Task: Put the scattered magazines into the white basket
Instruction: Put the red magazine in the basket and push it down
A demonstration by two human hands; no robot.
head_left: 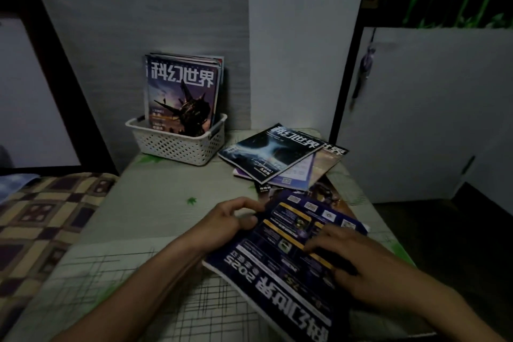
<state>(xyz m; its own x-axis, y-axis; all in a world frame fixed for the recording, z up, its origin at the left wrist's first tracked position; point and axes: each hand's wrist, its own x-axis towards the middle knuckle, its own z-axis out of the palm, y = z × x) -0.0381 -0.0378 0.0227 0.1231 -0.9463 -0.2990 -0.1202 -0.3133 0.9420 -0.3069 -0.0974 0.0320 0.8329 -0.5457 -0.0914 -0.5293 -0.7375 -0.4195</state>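
Head camera, dim light: a person's left hand (231,221) pinches the left edge of a dark blue magazine (291,255), fingers (244,204) curled closed over the cover's rim and the thumb seemingly against the edge, while the right hand (358,266) lies on the cover with fingers spread and flat, pressing rather than gripping. The magazine lies tilted across the near part of the worktop (155,203), which wears a pale cloth printed with green leaves; whether its left edge is already off the cloth cannot be told.

The magazine looks thin, light and glossy, a soft-bound issue likely to sag if held by one corner and to slide under a flat palm. The spine or a long edge, pinched between thumb and fingers with the other hand beneath, seems the surest hold.

Beyond it, a loose pile of magazines (280,155) lies fanned and overlapping near the wall (299,50), at least three covers showing, with another dark one partly beneath the magazine in hand.

At the worktop's far left corner stands the white basket (177,146), perforated and low-walled. Several magazines (181,94) already stand upright in it, leaning back against the wall, far taller than the rim. Room appears to remain at the front. A patterned bed cover (41,216) borders the worktop's left.
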